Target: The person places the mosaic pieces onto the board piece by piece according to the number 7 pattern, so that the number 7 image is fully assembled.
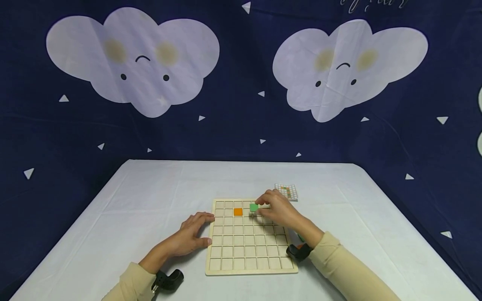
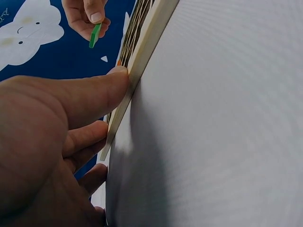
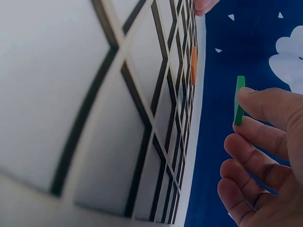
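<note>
Between thumb and index finger my right hand (image 1: 279, 207) pinches a green square tile (image 1: 254, 207), held above the upper part of a wooden grid board (image 1: 251, 272). In the right wrist view the green tile (image 3: 240, 100) is seen edge-on, raised off the board's surface. An orange square tile (image 1: 238, 212) lies in a cell of the second row, left of the green one. My left hand (image 1: 189, 237) touches the board's left edge with thumb and fingertips, the fingers spread and fairly straight. The thumb (image 2: 102, 92) rests against the wooden rim in the left wrist view.
A small card with a printed coloured grid (image 1: 287, 191) lies just behind the board at the right. Beside the board's right edge, partly hidden by the right forearm, are a green piece (image 1: 301, 238) and an orange one. Everything stands on a white-covered table (image 1: 158, 184).
</note>
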Motion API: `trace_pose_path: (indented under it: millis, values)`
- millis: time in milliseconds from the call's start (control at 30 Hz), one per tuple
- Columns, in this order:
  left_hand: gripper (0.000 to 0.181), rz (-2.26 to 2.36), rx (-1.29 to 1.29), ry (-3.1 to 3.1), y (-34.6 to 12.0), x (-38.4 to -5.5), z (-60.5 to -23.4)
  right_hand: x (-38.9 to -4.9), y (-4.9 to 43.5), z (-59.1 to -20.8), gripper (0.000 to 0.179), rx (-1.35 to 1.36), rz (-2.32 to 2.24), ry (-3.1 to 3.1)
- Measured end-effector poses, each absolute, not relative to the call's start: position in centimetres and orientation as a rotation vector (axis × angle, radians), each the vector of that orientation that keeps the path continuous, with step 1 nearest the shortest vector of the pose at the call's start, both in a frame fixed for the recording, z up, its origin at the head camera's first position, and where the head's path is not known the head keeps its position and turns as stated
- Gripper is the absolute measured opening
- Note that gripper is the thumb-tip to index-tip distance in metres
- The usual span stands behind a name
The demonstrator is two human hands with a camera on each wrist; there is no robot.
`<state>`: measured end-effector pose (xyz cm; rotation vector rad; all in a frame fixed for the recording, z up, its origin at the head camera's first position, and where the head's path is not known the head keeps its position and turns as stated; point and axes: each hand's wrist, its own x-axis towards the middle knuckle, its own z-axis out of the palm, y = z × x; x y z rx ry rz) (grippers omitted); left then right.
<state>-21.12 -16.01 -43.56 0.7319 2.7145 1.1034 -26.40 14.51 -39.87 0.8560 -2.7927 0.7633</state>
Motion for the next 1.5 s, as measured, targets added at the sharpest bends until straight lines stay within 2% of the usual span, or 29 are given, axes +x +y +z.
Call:
trace_pose_path:
  millis: [1500]
  values:
    - [0.056, 1.100, 0.742, 2.718, -16.0, -21.0, -43.3, -28.1, 12.4, -41.0, 0.023, 0.833, 0.683, -2.906]
